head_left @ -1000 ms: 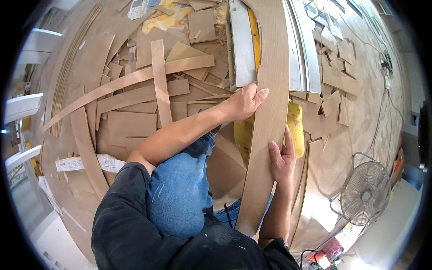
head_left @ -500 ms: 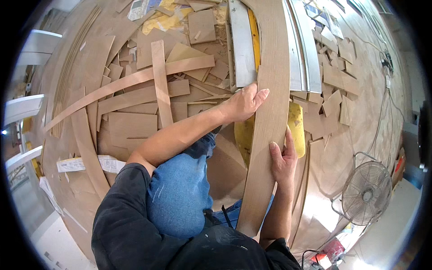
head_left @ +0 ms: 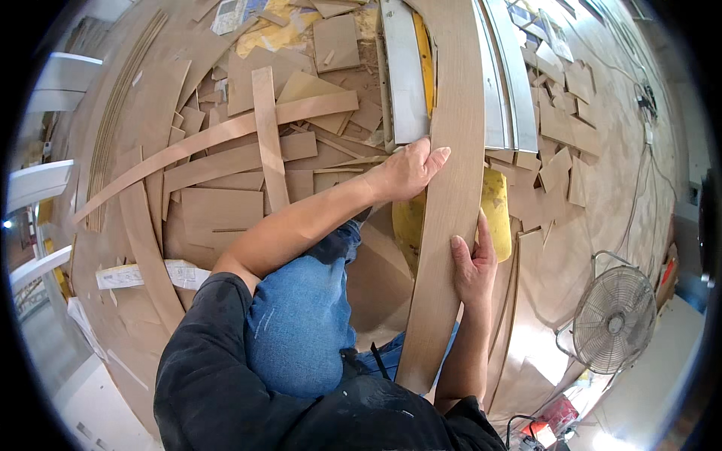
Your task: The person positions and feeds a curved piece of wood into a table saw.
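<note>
A long, light brown wooden board (head_left: 451, 195) runs from the top of the view down toward my body, lying lengthwise in front of me. My left hand (head_left: 410, 170) is closed on the board's left edge, its thumb resting on the upper face. Lower down, my right hand (head_left: 475, 269) holds the right edge, thumb on top and the other fingers along the side, partly hidden. The far part of the board lies over a flat silver metal bed (head_left: 410, 98) with a yellow strip (head_left: 426, 64) beside it. A yellow object (head_left: 494, 210) shows under the board, mostly covered.
Wooden offcuts (head_left: 222, 210) and crossed strips (head_left: 265, 135) litter the floor on the left. More small pieces (head_left: 568, 131) lie right of the metal rails (head_left: 505, 83). A round metal fan (head_left: 614, 322) stands at the right, near cables (head_left: 648, 135). Long strips (head_left: 124, 113) are stacked far left.
</note>
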